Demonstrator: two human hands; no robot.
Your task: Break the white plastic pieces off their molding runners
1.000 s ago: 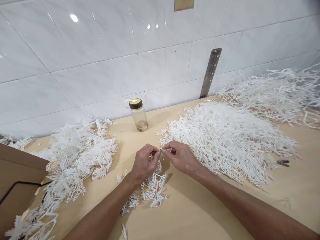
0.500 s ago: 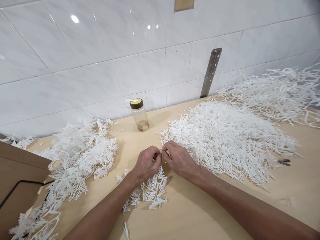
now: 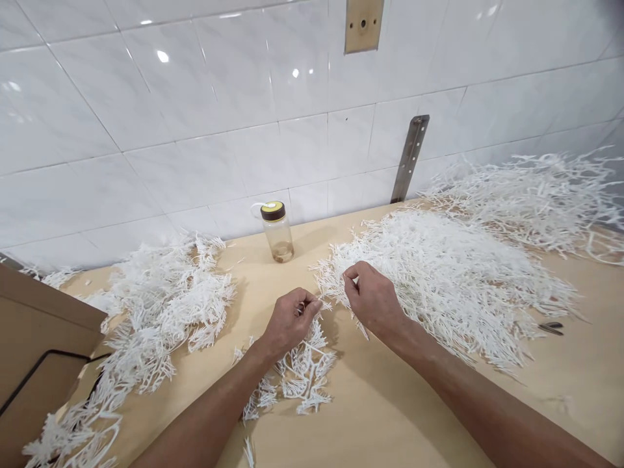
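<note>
My left hand (image 3: 292, 322) pinches a small white branching strand (image 3: 324, 304) whose tips poke out past the thumb and forefinger. Below that hand, a small cluster of white branched pieces (image 3: 307, 380) lies on the table. My right hand (image 3: 373, 296) is closed at the left edge of a wide pile of thin white strands (image 3: 453, 279); what its fingertips hold, if anything, is too small to name. A loose heap of white branched pieces (image 3: 166, 305) spreads at the left.
A clear bottle (image 3: 279, 237) with a dark and yellow lid stands near the tiled wall. Longer white strands (image 3: 536, 195) lie at the back right, small dark snips (image 3: 552, 328) at the right. A cardboard box (image 3: 43, 351) is at the left, a metal bracket (image 3: 410, 159) against the wall.
My right hand has moved away from my left, to the right and slightly up, onto the edge of the strand pile. The view has tilted up a little.
</note>
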